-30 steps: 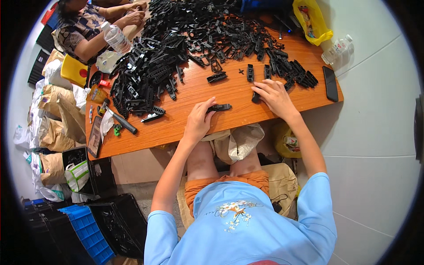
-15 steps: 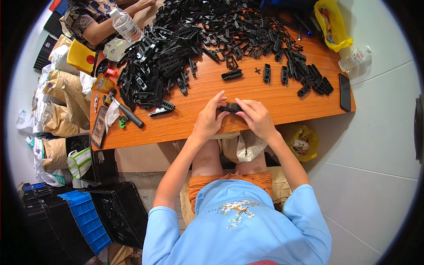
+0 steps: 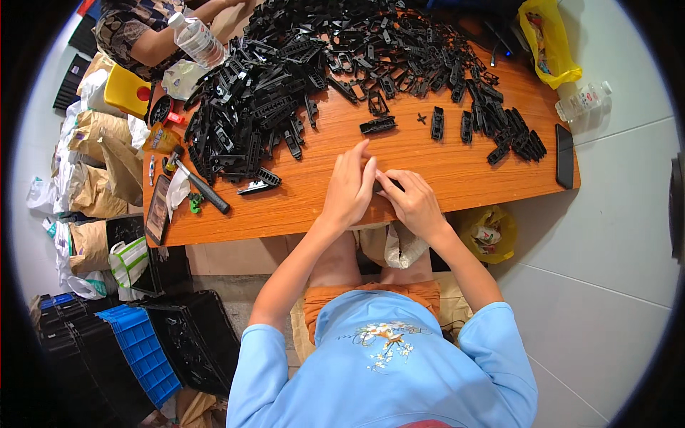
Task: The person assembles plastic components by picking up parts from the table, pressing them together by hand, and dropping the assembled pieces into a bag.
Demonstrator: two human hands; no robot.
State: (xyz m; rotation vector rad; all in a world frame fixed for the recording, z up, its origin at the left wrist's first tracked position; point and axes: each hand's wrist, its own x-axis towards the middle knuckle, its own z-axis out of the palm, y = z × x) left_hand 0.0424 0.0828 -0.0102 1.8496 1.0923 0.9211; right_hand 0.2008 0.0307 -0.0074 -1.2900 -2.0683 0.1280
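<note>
Over the front edge of the wooden table [image 3: 285,220], my two hands are close together. My right hand [image 3: 414,203] is closed around a small black plastic part [image 3: 378,187], mostly covered by the fingers. My left hand [image 3: 348,189] meets the part's left side with its fingers stretched out and pointing away from me; it does not grip the part. Just beyond my hands lie a loose black plastic part [image 3: 378,125], a small black cross-shaped piece [image 3: 422,120] and two narrow black parts, one of them upright to my view [image 3: 437,123].
A large heap of black parts [image 3: 264,100] covers the far side, with a smaller cluster [image 3: 517,135] at the right. A hammer [image 3: 207,189] and phone [image 3: 158,210] lie left, another phone [image 3: 564,157] right. Across the table, a person's arm [image 3: 153,50] shows. Crates [image 3: 143,349] stand lower left.
My left hand has turned and straightened its fingers, letting go of its side of the black part. My right hand now covers most of the part. The view has shifted slightly.
</note>
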